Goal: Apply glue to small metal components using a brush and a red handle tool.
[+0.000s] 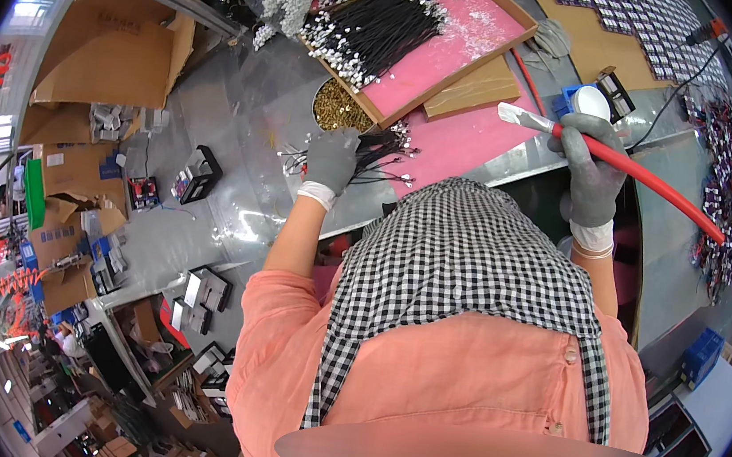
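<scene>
My left hand point(331, 161), in a grey glove, is closed over a small bundle of black cables point(380, 156); their ends with white connectors and ring terminals stick out on both sides. My right hand point(590, 162), gloved too, holds a brush point(652, 175) with a long red handle, its whitish bristles pointing left above the pink mat point(462, 138). Just beyond my left hand stands a round container of small brass-coloured parts point(344, 107). A shallow cardboard tray point(446, 103) with a pink lining holds many black cables point(387, 26). Behind my right hand is an open white tub point(591, 102).
A flat cardboard box point(474, 89) lies beside the tray. At the far right are heaped small wired parts point(731, 193); rows of small parts point(635, 22) cover a brown sheet behind. Black-framed devices point(197, 175) and cardboard boxes point(80, 175) stand to the left.
</scene>
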Demonstrator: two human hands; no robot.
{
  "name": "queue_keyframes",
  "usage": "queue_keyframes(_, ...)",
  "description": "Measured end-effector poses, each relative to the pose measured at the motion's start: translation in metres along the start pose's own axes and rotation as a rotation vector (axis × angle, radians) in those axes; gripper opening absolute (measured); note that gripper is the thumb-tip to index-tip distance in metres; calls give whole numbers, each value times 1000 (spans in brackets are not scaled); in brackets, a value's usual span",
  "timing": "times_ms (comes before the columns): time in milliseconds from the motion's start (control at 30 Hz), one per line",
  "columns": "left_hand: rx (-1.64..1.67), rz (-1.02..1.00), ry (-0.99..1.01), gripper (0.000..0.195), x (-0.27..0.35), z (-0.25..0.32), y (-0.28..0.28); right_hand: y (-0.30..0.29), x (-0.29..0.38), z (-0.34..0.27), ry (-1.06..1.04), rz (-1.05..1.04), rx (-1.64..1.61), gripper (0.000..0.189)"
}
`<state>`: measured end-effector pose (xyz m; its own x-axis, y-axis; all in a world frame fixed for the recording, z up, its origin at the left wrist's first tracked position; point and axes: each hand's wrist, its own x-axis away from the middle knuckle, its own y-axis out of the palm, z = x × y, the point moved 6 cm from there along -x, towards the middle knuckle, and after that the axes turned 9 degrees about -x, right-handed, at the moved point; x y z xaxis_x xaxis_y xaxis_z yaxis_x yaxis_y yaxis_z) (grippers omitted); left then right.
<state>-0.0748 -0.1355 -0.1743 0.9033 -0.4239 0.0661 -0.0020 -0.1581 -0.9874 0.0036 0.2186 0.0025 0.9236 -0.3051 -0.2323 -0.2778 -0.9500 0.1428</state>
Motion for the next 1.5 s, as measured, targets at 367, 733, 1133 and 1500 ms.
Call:
queue_keyframes(367, 1303, -15, -328, 28, -6, -79, -9, 19, -3, 5, -58, -81, 103, 13)
queue_keyframes(733, 1293, 110, -482, 25, 14, -144, -17, 19, 7, 4, -14, -62, 76, 13)
queue_keyframes(1133, 1226, -1, -542, 23, 20, -151, -8, 31, 9, -1, -117, -152, 123, 12)
queue_keyframes(1500, 1673, -50, -636, 23, 31, -159, 16, 57, 3, -4, -213, -304, 204, 9)
